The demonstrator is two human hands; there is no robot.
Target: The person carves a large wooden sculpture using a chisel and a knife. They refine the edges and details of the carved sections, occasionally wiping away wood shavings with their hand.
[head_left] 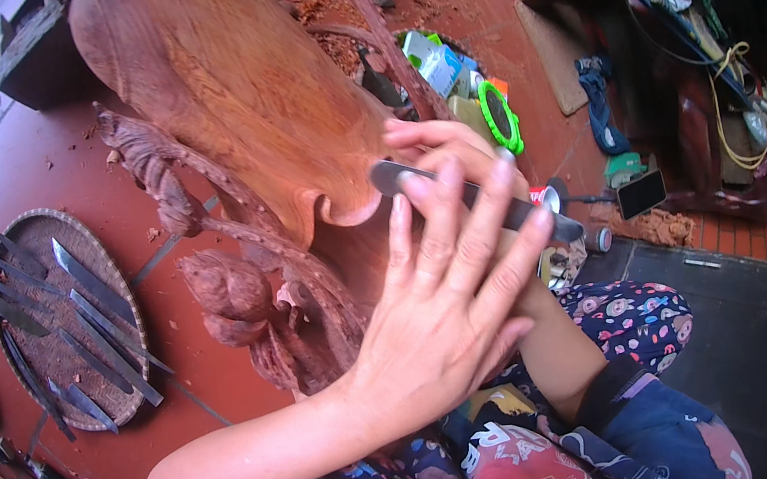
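Head view, looking down: a reddish wooden carving [212, 65] reaches from the upper left toward the person's lap, its smooth panel ending in a curled lip [354, 212] near the hands. Along its left side runs a carved branch [296, 264] with a rounded, bulbous form [224, 286]. At the lip's right, the right hand [458, 141] grasps a dark metal tool [521, 214], its grip partly hidden behind the left hand [440, 276]. That left hand is unclenched, fingers spread and laid across the tool. Whether the tool's rounded tip touches the wood, I cannot tell.

On the red tiled floor [56, 162] at left, a round woven tray [78, 230] carries several flat metal blades [97, 360]. Beyond the right hand stands a round object with a bright green rim [487, 110]; farther right are a dark phone [641, 193] and wood shavings [666, 229].
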